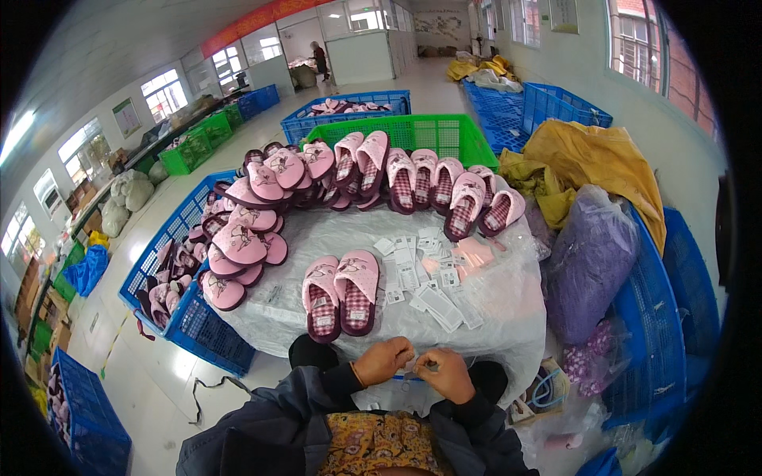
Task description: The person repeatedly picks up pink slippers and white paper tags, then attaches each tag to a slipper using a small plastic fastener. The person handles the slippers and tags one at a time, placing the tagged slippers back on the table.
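My left hand (384,361) and my right hand (445,374) meet close together over the table's near edge, both with fingers pinched. Whatever lies between the fingertips is too small to make out. Just beyond my left hand, a pair of pink slippers with checked insoles, a left slipper (322,298) and a right slipper (356,293), rests side by side. White paper tags (438,304) lie scattered to the right of the pair, some over a pinkish-orange sheet (474,255). More pink slippers (243,240) are stacked along the table's left and far sides.
Plastic sheeting covers the table (294,226). A blue crate (208,325) of slippers stands left, a green crate (444,135) behind. To the right are a purple bag (594,262), yellow sacks (591,163) and a blue crate (647,333). A distant person (319,59) stands near a doorway.
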The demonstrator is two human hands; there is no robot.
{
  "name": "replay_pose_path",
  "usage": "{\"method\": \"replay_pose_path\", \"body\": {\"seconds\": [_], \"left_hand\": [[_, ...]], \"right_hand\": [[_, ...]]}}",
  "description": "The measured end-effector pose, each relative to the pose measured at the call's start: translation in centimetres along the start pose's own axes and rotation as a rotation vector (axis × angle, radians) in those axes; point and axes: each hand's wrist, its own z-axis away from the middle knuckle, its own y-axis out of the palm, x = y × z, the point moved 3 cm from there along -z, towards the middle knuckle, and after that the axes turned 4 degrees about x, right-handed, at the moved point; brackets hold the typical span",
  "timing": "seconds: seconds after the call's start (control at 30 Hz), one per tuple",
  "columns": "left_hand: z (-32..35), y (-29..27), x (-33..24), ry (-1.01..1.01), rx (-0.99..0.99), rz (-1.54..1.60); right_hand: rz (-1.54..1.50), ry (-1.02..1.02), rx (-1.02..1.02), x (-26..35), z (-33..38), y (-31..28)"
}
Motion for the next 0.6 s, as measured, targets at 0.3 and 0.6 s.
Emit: {"method": "replay_pose_path", "body": {"seconds": [0.3,0.6], "left_hand": [[-1.9,0.5,-1.8,0.039,0.025,-0.043],[-13.3,-5.0,4.6,-0.032,-0.257,-0.344]], "right_hand": [[-0.22,0.243,-0.144,-0.9,1.2,-0.2],[-0.23,0.162,-0.226,-0.4,1.8,-1.3]]}}
